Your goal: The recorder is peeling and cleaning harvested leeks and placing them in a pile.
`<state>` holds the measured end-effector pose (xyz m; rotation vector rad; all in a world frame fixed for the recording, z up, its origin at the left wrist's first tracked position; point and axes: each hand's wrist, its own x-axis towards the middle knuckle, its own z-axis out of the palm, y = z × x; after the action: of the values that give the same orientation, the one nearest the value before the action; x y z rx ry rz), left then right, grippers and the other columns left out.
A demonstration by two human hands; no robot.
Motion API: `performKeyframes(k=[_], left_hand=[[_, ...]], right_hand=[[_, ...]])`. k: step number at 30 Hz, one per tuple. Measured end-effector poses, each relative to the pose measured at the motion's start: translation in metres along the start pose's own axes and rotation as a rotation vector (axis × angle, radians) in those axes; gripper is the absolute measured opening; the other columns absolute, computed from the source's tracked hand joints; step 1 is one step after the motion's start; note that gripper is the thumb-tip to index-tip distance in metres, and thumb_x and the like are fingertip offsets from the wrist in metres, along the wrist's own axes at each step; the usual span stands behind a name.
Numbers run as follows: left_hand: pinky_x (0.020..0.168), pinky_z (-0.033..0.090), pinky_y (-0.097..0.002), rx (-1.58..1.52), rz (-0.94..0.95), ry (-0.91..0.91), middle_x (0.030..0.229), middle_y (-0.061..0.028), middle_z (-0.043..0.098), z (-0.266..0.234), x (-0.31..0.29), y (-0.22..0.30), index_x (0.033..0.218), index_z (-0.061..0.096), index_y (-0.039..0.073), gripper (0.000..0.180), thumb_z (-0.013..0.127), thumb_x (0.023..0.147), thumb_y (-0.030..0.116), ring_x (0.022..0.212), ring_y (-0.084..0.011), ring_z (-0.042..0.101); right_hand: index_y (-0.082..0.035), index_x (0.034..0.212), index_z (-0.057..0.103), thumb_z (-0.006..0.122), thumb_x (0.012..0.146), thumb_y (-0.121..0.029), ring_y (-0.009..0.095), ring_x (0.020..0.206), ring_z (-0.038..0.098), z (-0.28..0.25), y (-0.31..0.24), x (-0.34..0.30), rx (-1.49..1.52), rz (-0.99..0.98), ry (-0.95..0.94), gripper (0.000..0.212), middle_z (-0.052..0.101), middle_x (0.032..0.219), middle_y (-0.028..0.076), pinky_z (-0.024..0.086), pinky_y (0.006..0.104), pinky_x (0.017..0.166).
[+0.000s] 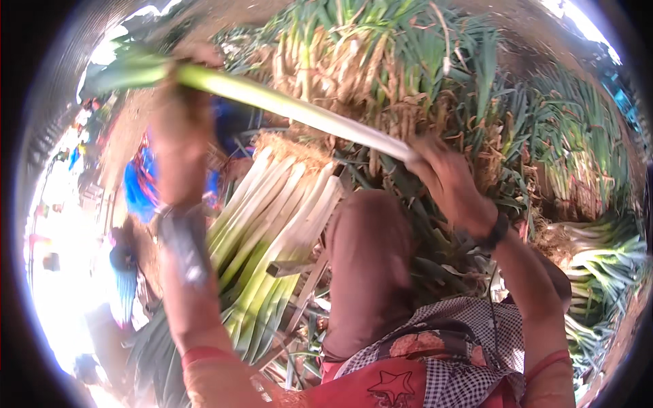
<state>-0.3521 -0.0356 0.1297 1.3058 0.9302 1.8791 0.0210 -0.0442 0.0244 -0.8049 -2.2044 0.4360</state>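
Observation:
A long leek (292, 105) is held up slantwise in front of me, green leaves at the upper left and pale white end toward the right. My left hand (183, 102), smeared by motion, is closed round its green part. At the white end, the fingers of my right hand (449, 177) close on the stalk; the very tip is hidden by them. Below the raised leek, a row of cleaned leeks (265, 217) lies side by side, roots away from me and leaves toward me, beside my bent knee (367, 251).
Bundles of leeks with soil-brown roots (381, 68) stand across the back. More upright leeks (578, 149) stand at the right, with a pile of lying leeks (598, 265) nearer. A wooden bar (289, 267) lies by the cleaned row. Blue plastic (139, 183) is at the left.

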Motion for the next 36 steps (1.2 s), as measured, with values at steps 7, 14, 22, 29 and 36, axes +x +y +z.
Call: performKeyframes(k=[7,14,22,29,36], left_hand=[[0.106,0.041,-0.0448,0.799,-0.015,0.498,0.143,-0.0163,0.043,-0.043,-0.212,0.099,0.143,0.038,0.004,0.053,0.035,0.104,0.041,0.129,-0.0328,0.048],[0.077,0.059,-0.038,0.122,-1.009,0.725,0.119,-0.0203,0.062,-0.074,-0.352,0.084,0.129,0.05,-0.003,0.049,0.049,0.101,0.037,0.095,-0.0301,0.068],[0.075,0.05,-0.037,1.455,-0.464,-0.247,0.099,-0.0164,0.064,-0.122,-0.282,0.059,0.118,0.061,-0.001,0.032,0.064,0.089,0.011,0.089,-0.0319,0.063],[0.065,0.044,-0.0436,1.459,-0.559,-0.278,0.086,-0.0159,0.053,-0.117,-0.289,0.052,0.12,0.061,0.003,0.041,0.072,0.081,0.008,0.074,-0.0369,0.055],[0.064,0.045,-0.0447,1.505,-0.519,-0.344,0.09,-0.0172,0.054,-0.12,-0.308,0.031,0.115,0.06,0.002,0.036,0.07,0.081,0.006,0.077,-0.0404,0.057]], right_hand=[[-0.004,0.109,0.063,0.054,0.094,-0.011,0.026,0.087,0.063,0.113,-0.018,0.123,-0.052,-0.312,-0.384,0.018,0.065,0.094,0.011,0.053,0.0397,0.084],[-0.008,0.091,0.063,0.056,0.087,-0.009,0.028,0.094,0.063,0.219,-0.004,0.094,-0.361,-0.546,-0.753,0.008,0.062,0.096,0.011,0.054,0.0387,0.084],[-0.014,0.085,0.07,0.061,0.082,-0.013,0.018,0.108,0.055,0.216,0.009,0.075,-0.713,-0.639,-0.577,0.01,0.061,0.102,0.002,0.048,0.0331,0.08],[-0.011,0.088,0.066,0.062,0.078,-0.016,0.02,0.107,0.053,0.214,0.003,0.079,-0.707,-0.687,-0.555,0.012,0.056,0.105,0.003,0.048,0.0321,0.081],[-0.006,0.089,0.065,0.056,0.084,-0.009,0.027,0.113,0.053,0.239,0.014,0.078,-0.422,-0.563,-0.443,0.011,0.055,0.105,0.008,0.048,0.0412,0.095]])
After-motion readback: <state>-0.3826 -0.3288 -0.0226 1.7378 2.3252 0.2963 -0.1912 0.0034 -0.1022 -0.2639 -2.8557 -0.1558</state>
